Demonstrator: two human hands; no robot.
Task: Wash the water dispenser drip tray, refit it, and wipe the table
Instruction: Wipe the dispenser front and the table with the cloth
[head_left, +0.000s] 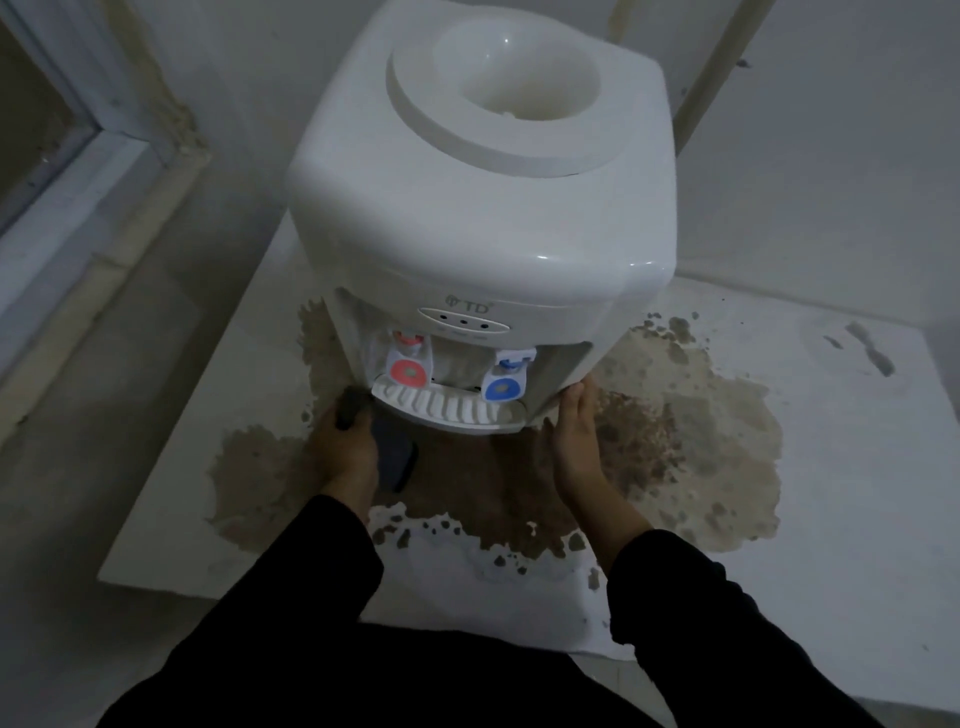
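Observation:
A white water dispenser (478, 218) stands on a white table (831, 467). Its white slotted drip tray (452, 413) sits in the front recess under the red tap (410, 370) and the blue tap (503, 387). My left hand (343, 452) is at the tray's left corner, shut on a dark flat object (393, 454) that I cannot identify. My right hand (576, 447) lies flat against the dispenser's lower right corner, fingers straight, holding nothing.
Large brown worn patches (675, 441) spread over the tabletop around the dispenser's base. A window frame (78, 171) is at the left and a wall stands close behind. The table's front edge (234, 592) is near my body.

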